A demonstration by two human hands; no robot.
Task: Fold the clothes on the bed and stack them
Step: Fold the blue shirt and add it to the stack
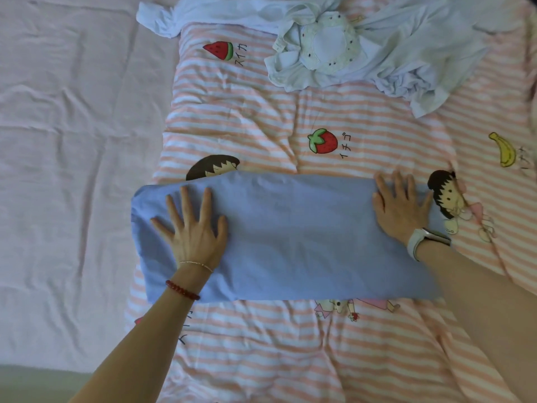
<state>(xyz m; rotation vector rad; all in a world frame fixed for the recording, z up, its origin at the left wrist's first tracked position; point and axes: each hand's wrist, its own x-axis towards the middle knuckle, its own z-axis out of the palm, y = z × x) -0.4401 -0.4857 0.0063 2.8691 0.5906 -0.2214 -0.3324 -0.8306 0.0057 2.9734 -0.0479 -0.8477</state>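
A blue garment (pixel 290 237) lies folded into a long flat rectangle across the striped quilt (pixel 261 117). My left hand (pixel 191 228) presses flat on its left end with fingers spread. My right hand (pixel 402 207), with a white watch at the wrist, presses flat on its right end. A crumpled heap of pale white-blue clothes (pixel 363 53) lies at the far side of the quilt, with a round spotted patch showing on top.
The pink-and-white striped quilt with cartoon and fruit prints covers the middle and right of the bed. A plain pale pink sheet (pixel 72 170) stretches to the left. Another white garment (pixel 174 16) lies at the far edge, top left of the quilt.
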